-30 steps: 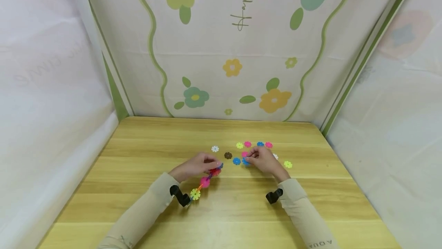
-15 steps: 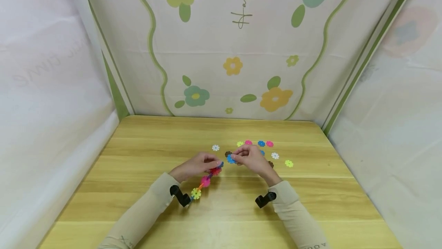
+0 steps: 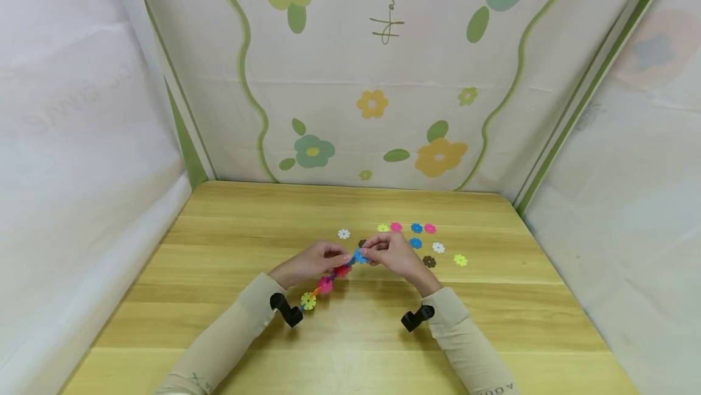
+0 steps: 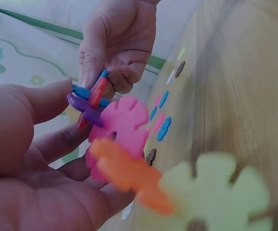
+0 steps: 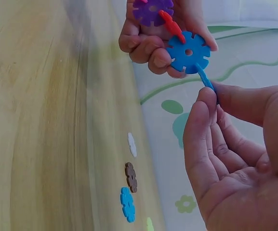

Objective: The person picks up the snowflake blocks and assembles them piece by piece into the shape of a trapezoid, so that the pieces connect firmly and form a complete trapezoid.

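Observation:
My left hand [image 3: 314, 261] holds a chain of slotted plastic flower discs, its thumb and fingers at the blue end disc [image 5: 189, 53]. Down from there the chain runs through a red disc [image 4: 99, 91], a purple disc [image 4: 83, 108], a pink disc [image 4: 122, 120], an orange disc [image 4: 131, 173] and a yellow-green disc [image 4: 213, 192]. Between thumb and fingertips, my right hand [image 3: 397, 256] pinches another blue disc [image 5: 205, 79]. Seen from the right wrist, that disc stands edge-on and meets the rim of the end disc; how deep the slots interlock is unclear.
Loose discs lie flat on the wooden table [image 3: 246, 212] beyond and right of my hands: white [image 3: 344, 234], blue [image 3: 415, 243], brown [image 3: 429, 261], yellow-green [image 3: 460, 260] and several others. Another brown disc [image 5: 131, 177] is partly behind my right hand in the head view. Printed cloth walls enclose the table.
My right hand has picked up a blue disc from the loose ones and carried it left to the chain's end. My left hand has stayed nearly still with the chain.

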The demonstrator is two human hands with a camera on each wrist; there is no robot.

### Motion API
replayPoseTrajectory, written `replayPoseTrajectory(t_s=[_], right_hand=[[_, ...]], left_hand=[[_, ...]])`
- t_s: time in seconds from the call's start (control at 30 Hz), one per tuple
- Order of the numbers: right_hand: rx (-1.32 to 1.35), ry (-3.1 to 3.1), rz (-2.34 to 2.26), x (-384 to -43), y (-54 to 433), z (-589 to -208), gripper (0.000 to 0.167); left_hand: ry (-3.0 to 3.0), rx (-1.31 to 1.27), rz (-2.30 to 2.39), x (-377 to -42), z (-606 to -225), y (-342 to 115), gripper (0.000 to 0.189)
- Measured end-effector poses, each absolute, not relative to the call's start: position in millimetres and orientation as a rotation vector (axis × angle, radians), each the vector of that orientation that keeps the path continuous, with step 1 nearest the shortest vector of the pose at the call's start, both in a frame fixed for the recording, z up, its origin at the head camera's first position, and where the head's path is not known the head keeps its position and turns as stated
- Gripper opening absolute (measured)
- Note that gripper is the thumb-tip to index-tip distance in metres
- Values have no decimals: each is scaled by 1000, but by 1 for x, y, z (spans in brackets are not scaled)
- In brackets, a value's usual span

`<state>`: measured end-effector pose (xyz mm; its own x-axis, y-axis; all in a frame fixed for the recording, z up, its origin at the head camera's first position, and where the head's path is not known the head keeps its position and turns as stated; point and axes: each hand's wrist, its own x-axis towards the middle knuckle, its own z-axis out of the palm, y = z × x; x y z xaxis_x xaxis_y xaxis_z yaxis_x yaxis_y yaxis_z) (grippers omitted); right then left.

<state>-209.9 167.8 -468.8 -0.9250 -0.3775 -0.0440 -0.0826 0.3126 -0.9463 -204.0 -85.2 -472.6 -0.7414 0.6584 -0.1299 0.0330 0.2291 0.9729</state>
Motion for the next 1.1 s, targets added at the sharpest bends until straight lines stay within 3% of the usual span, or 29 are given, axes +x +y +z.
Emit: replayPoseTrajectory(t_s=[0.53, 0.73, 1.1], right_hand=[[-450, 2284, -1560, -215, 170, -458, 15], [-527, 2373, -1510, -223, 176, -459, 23], [-406, 2801, -993, -234, 186, -489, 17]], left_hand=[[2135, 703, 1515, -201, -471, -74, 32], [2082, 682, 1507, -204, -470, -76, 38], [2060, 564, 1532, -205, -471, -81, 42]])
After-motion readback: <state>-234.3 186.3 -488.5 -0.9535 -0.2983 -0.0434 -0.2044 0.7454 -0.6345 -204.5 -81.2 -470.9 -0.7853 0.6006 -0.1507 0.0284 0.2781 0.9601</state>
